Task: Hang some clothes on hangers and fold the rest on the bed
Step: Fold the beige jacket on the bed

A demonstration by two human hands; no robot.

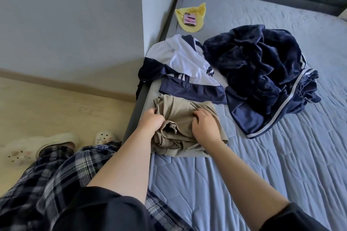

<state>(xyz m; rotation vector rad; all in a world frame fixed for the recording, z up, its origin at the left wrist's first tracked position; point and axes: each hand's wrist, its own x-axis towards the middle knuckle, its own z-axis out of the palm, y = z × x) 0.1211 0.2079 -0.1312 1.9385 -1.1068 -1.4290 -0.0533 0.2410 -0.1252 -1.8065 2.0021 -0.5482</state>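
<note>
A crumpled khaki garment (180, 116) lies at the left edge of the blue bed (244, 174). My left hand (151, 122) grips a bunch of its fabric on the left side. My right hand (204, 127) rests on its right side with fingers curled into the cloth. Just beyond it lies a white and navy sports top (180, 65), partly hanging over the bed edge. To the right sits a heap of navy clothes (262, 73) with white stripes. No hanger is in view.
A yellow cloth (193, 22) with a pink phone (190, 19) on it lies near the headboard. A grey wall corner (142, 24) stands beside the bed. My plaid-trousered legs and cream clogs (56, 142) are on the wooden floor at left.
</note>
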